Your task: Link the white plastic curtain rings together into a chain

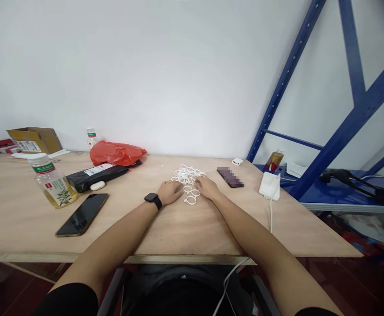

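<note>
A pile of white plastic rings (186, 174) lies on the wooden table in front of me, each ring apparently with a small tab. Three loose rings, among them a white ring (190, 200), lie nearer to me between my hands. My left hand (170, 192), with a black watch (153, 199) on its wrist, rests at the pile's left front edge, its fingers loosely bent and holding nothing I can see. On the other side, my right hand (207, 187) lies with its fingers stretched to the pile's right edge, touching or close to the rings. Some fingertips are hard to make out.
Left stand a drink bottle (54, 183), a dark phone (82, 215), a black package (96, 175), a white case (97, 185) and a red bag (116, 152). To the right are another phone (230, 177), a white charger (269, 186) with a cable, and a blue rack (284, 79).
</note>
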A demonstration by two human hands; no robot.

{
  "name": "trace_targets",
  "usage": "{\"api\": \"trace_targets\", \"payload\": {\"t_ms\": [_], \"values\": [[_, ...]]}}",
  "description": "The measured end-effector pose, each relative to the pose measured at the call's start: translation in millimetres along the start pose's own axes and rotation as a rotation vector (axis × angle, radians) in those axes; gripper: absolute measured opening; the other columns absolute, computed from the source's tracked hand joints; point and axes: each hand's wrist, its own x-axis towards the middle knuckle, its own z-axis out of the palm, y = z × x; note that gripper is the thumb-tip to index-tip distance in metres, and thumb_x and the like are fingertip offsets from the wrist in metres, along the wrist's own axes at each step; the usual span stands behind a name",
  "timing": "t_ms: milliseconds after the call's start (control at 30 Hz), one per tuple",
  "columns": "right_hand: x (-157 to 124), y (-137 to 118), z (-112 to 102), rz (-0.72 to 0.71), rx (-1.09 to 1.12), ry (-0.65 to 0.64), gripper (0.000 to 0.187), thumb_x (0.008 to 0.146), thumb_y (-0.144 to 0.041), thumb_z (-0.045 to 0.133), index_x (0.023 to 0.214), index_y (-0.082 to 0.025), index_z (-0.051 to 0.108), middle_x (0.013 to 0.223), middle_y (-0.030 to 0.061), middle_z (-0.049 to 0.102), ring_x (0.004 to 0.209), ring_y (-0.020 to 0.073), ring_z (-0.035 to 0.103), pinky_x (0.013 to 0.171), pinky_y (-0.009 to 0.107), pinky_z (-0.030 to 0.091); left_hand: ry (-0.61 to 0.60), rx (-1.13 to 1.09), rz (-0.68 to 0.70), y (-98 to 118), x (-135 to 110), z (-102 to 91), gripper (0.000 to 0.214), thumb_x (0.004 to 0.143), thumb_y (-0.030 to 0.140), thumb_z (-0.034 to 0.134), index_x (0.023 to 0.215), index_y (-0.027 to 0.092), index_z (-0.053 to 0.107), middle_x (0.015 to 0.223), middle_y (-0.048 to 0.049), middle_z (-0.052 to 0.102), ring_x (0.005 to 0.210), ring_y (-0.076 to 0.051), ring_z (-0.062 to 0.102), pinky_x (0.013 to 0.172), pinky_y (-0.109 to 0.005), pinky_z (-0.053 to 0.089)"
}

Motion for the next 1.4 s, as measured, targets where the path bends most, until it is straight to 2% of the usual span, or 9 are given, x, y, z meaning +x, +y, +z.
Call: {"api": "trace_targets", "payload": {"t_ms": [100, 233, 367, 567, 867, 967, 1200, 1267, 1400], "values": [[-1.8, -0.7, -4.4, 0.019, 0.056, 0.049, 0.012, 0.089, -0.024, 0.055, 0.091, -0.021, 0.066, 0.104, 0.0061, 0.062, 0.092, 0.0174, 0.059, 0.076, 0.026, 0.041, 0.026, -0.025, 0.019, -0.4, 0.3, 0.0, 0.034, 0.089, 0.04, 0.054, 0.117, 0.023, 0.064, 0.12, -0.0074, 0.067, 0.111, -0.025, 0.061, 0.098, -0.039, 0.043], [-1.4, -3.4, -8.6, 0.01, 0.211, 0.214, 0.01, 0.087, -0.023, 0.055, 0.085, -0.02, 0.065, 0.095, 0.0044, 0.067, 0.091, 0.0176, 0.059, 0.078, 0.027, 0.042, 0.137, -0.065, 0.02, 0.5, 2.6, -1.4, 0.034, 0.089, 0.039, 0.057, 0.117, 0.021, 0.064, 0.116, -0.0087, 0.069, 0.109, -0.024, 0.062, 0.098, -0.039, 0.045], [-2.1, -13.1, -7.2, -0.013, 0.517, 0.283, 0.013, 0.084, -0.031, 0.057, 0.083, -0.02, 0.065, 0.079, 0.0005, 0.067, 0.069, 0.0145, 0.058, 0.067, 0.027, 0.044, 0.289, -0.134, 0.015, 4.7, 6.0, -2.3, 0.031, 0.091, 0.037, 0.057, 0.115, 0.02, 0.066, 0.108, -0.0083, 0.072, 0.101, -0.023, 0.064, 0.093, -0.04, 0.047], [-15.6, -34.8, -6.7, -0.103, 0.873, 0.205, 0.033, 0.078, -0.032, 0.063, 0.109, -0.02, 0.062, 0.078, -0.0005, 0.067, 0.067, 0.0137, 0.061, 0.063, 0.026, 0.048, 0.35, -0.214, 0.105, 13.9, 6.2, -3.4, 0.02, 0.091, 0.034, 0.059, 0.103, 0.023, 0.071, 0.099, -0.0056, 0.074, 0.093, -0.02, 0.066, 0.087, -0.036, 0.048], [-21.3, -39.6, -10.9, -0.14, 0.847, 0.175, 0.022, 0.081, -0.038, 0.065, 0.091, -0.02, 0.072, 0.085, 0.004, 0.071, 0.077, 0.0173, 0.065, 0.067, 0.027, 0.051, 0.39, -0.256, 0.124, 23.3, 1.7, -10.7, 0.017, 0.09, 0.034, 0.061, 0.094, 0.024, 0.075, 0.089, -0.0039, 0.075, 0.083, -0.019, 0.067, 0.082, -0.034, 0.049], [-21.1, -37.5, -12.7, -0.139, 0.846, 0.174, 0.021, 0.079, -0.039, 0.067, 0.087, -0.02, 0.072, 0.081, 0.0033, 0.071, 0.074, 0.0167, 0.064, 0.065, 0.027, 0.05, 0.366, -0.254, 0.137, 22.6, 1.1, -11.0, 0.02, 0.091, 0.036, 0.058, 0.094, 0.024, 0.074, 0.089, -0.0046, 0.075, 0.084, -0.019, 0.066, 0.083, -0.035, 0.049], [-18.7, -33.2, -11.9, -0.152, 0.942, 0.032, 0.023, 0.078, -0.041, 0.068, 0.079, -0.019, 0.066, 0.072, 0.0005, 0.067, 0.062, 0.0138, 0.06, 0.058, 0.025, 0.049, 0.302, -0.218, 0.176, 23.7, 0.3, -11.0, 0.023, 0.094, 0.035, 0.052, 0.089, 0.022, 0.071, 0.087, -0.0044, 0.073, 0.084, -0.019, 0.064, 0.083, -0.035, 0.046], [-18.2, -33.7, -13.4, -0.155, 0.887, 0.053, 0.02, 0.082, -0.039, 0.065, 0.084, -0.019, 0.066, 0.075, 0.0006, 0.067, 0.062, 0.0138, 0.06, 0.059, 0.026, 0.049, 0.311, -0.209, 0.154, 23.8, 1.6, -10.6, 0.022, 0.094, 0.034, 0.053, 0.09, 0.022, 0.071, 0.088, -0.0044, 0.073, 0.086, -0.02, 0.064, 0.084, -0.035, 0.045], [-18.1, -31.0, -21.5, -0.222, 0.571, 0.154, 0.014, 0.087, -0.027, 0.058, 0.092, -0.022, 0.07, 0.087, 0.0027, 0.071, 0.079, 0.0167, 0.064, 0.072, 0.028, 0.048, 0.283, -0.154, 0.072, 16.2, 2.9, -7.0, 0.021, 0.092, 0.035, 0.054, 0.1, 0.023, 0.07, 0.098, -0.0054, 0.073, 0.095, -0.022, 0.062, 0.089, -0.038, 0.044]]}}
